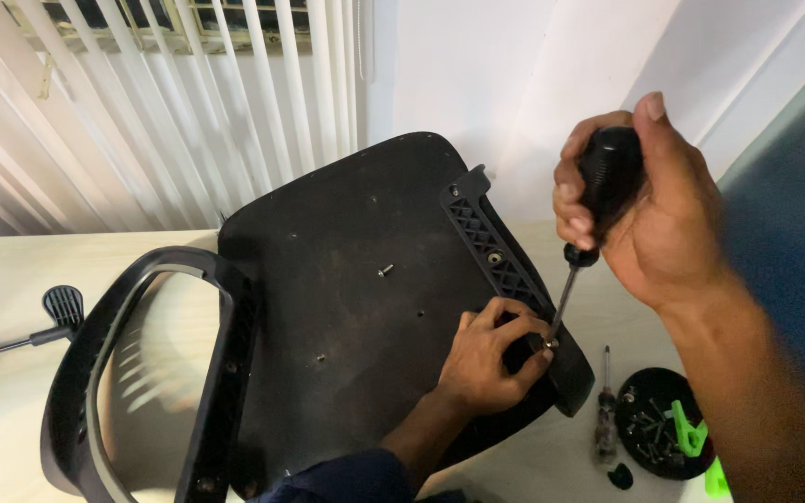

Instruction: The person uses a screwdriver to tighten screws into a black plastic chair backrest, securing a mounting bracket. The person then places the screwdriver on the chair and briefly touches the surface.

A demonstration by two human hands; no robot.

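An upturned black chair seat [347,270] lies on a pale table, with a ribbed black plastic bracket [491,247] along its right edge. My right hand [649,214] grips the black handle of a screwdriver [589,233], whose tip meets a screw [550,343] at the bracket's near end. My left hand [491,354] rests on the seat and pinches around that screw. A loose bolt [385,270] stands up from the middle of the seat.
A curved black chair frame [142,373] leans against the seat's left side. A black lever with a paddle end [58,312] lies at far left. A second small screwdriver [605,419] and a black dish [640,387] of screws and green parts sit at lower right.
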